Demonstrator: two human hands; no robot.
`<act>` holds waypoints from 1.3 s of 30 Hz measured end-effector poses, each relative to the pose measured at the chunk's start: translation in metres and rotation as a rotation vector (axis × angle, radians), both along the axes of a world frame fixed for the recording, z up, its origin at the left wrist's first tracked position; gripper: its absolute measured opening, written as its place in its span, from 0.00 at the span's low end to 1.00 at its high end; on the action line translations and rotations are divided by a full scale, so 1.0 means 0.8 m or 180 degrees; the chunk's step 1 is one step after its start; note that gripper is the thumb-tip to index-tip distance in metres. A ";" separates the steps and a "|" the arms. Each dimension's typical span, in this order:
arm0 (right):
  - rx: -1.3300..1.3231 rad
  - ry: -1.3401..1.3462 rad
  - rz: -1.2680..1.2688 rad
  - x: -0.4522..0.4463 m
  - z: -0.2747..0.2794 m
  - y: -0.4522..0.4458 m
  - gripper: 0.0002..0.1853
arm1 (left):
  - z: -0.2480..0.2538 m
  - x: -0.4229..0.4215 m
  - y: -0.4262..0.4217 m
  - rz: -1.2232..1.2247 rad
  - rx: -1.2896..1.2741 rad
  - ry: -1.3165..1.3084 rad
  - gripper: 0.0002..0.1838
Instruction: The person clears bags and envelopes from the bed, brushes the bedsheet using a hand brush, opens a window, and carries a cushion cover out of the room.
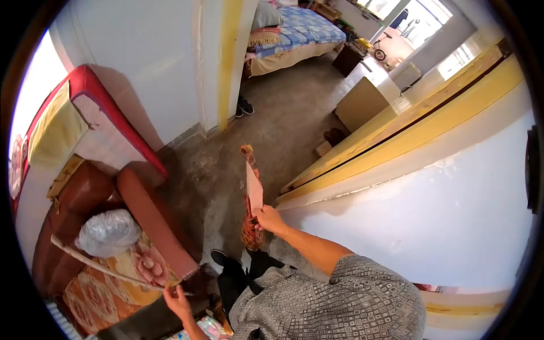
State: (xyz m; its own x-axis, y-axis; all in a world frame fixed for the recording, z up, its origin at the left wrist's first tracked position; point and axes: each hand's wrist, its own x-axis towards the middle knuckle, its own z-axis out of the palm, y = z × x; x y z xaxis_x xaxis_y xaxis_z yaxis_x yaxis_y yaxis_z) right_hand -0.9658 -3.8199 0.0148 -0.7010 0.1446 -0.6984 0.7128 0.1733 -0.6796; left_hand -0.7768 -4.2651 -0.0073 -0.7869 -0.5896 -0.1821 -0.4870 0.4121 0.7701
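Observation:
My right hand point(270, 220) is closed around a long, narrow orange-and-black patterned object point(253, 233) with a flat pale pink panel point(254, 190); its exact kind cannot be made out. It hangs upright in front of my legs. My left hand point(179, 304), low at the left, is closed on the near end of a long pale stick point(105, 264). The stick reaches across the brown sofa point(150, 218), over its flowered cover point(107, 292). Close to the stick's far part lies a grey plastic bundle point(109, 233) on the sofa.
A red-edged padded panel point(116, 116) stands behind the sofa. To my right is a white wall point(430, 221) with a yellow door frame point(408, 136). Through the doorway are a bed point(306, 31), a cabinet point(365, 102) and dark shoes point(245, 107) on the concrete floor point(277, 99).

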 end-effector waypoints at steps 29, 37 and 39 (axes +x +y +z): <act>-0.0122 -0.0420 -0.0282 -0.144 -0.070 0.085 0.22 | 0.059 -0.086 0.034 0.0229 -0.0589 -0.0892 0.31; -0.0126 -0.0178 -0.0317 -0.186 -0.138 0.167 0.17 | 0.001 -0.044 0.083 0.0521 -0.0311 -0.1015 0.25; -0.0118 -0.0152 -0.0448 -0.193 -0.140 0.175 0.19 | -0.012 -0.034 0.084 0.0421 -0.0001 -0.0849 0.25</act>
